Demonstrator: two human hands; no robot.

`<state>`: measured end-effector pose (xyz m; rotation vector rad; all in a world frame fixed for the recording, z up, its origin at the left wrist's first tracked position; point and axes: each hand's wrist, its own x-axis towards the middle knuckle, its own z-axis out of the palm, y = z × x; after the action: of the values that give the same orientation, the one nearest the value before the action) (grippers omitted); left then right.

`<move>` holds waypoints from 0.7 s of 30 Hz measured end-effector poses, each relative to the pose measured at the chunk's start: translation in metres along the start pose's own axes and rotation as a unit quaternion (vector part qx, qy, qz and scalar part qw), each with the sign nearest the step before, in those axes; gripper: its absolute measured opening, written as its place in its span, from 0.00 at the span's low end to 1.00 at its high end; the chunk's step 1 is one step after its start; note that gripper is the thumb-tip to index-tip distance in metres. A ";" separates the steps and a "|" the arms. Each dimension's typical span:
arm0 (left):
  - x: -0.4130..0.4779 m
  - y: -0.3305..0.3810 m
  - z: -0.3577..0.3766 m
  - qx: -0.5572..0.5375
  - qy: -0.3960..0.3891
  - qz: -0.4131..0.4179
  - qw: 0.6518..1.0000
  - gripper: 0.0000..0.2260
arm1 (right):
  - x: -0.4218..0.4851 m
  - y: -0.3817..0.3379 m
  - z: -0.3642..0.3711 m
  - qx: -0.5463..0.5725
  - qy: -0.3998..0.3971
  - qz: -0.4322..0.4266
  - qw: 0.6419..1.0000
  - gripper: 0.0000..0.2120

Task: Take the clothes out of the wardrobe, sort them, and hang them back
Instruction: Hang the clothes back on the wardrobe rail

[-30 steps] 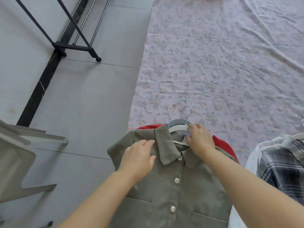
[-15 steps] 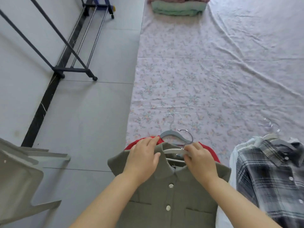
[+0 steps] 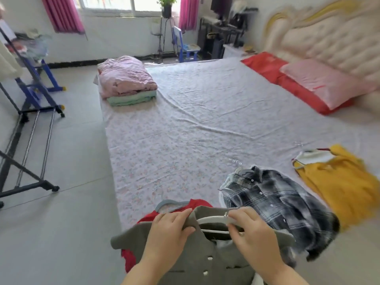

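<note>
Pinching the left side of the collar of a grey-green shirt [image 3: 197, 264], the left grip [image 3: 170, 227], a bare hand, has its thumb and curled fingers closed on the fabric. The right grip [image 3: 248, 233] is likewise closed, its fingertips nipping the top of a white hanger [image 3: 209, 219] that sits inside the shirt's neck; the hook is hidden by the fingers. The shirt lies buttons up at the near edge of the bed [image 3: 185, 140], its shoulders spread to either side of the hands.

A red garment [image 3: 198, 203] lies under the shirt and shows beyond the collar and at the left shoulder, with a grey hanger [image 3: 168, 202] poking out of its top. Just to the right lies a dark plaid shirt [image 3: 275, 204] on its own hanger, and further right, apart from it, a yellow garment [image 3: 339, 182].

The bed is covered by a pale flowered sheet. At its far left corner a folded pink quilt [image 3: 125, 79] rests on a folded green one [image 3: 131, 98]. At the far right a pink pillow [image 3: 320, 81] lies on a red pillow [image 3: 263, 62] against a cream padded headboard [image 3: 329, 38]. A black clothes rack [image 3: 30, 124] stands on the grey floor to the left, with its rail out of view.
</note>
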<state>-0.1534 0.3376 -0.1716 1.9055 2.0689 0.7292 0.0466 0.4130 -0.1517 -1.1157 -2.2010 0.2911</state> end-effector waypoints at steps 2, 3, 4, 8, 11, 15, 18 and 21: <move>0.002 0.023 -0.009 -0.014 0.018 0.066 0.998 0.16 | -0.018 -0.009 -0.035 -0.024 0.043 0.030 0.998 0.15; 0.004 0.038 -0.012 -0.020 0.026 0.103 0.994 0.17 | -0.029 -0.013 -0.054 -0.038 0.063 0.047 0.996 0.17; 0.007 0.056 -0.016 -0.024 0.034 0.140 0.989 0.16 | -0.041 -0.016 -0.074 -0.054 0.081 0.063 0.993 0.18; 0.011 0.143 -0.025 -0.064 0.053 0.263 0.961 0.16 | -0.092 -0.026 -0.153 -0.136 0.164 0.134 0.968 0.18; 0.001 0.215 -0.024 -0.098 0.019 0.322 0.941 0.16 | -0.140 -0.031 -0.210 -0.187 0.231 0.179 0.938 0.18; -0.034 0.318 -0.014 -0.137 -0.073 0.391 0.907 0.13 | -0.224 -0.042 -0.284 -0.274 0.271 0.250 0.888 0.27; -0.079 0.388 -0.001 -0.178 -0.144 0.416 0.880 0.13 | -0.296 -0.062 -0.333 -0.342 0.284 0.291 0.847 0.29; -0.138 0.454 0.013 -0.214 -0.194 0.459 0.840 0.13 | -0.375 -0.085 -0.377 -0.417 0.287 0.334 0.795 0.26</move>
<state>0.2620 0.2179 0.0249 2.4222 0.5929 0.7821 0.3930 0.0330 0.0093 -2.1009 -1.2813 -0.7379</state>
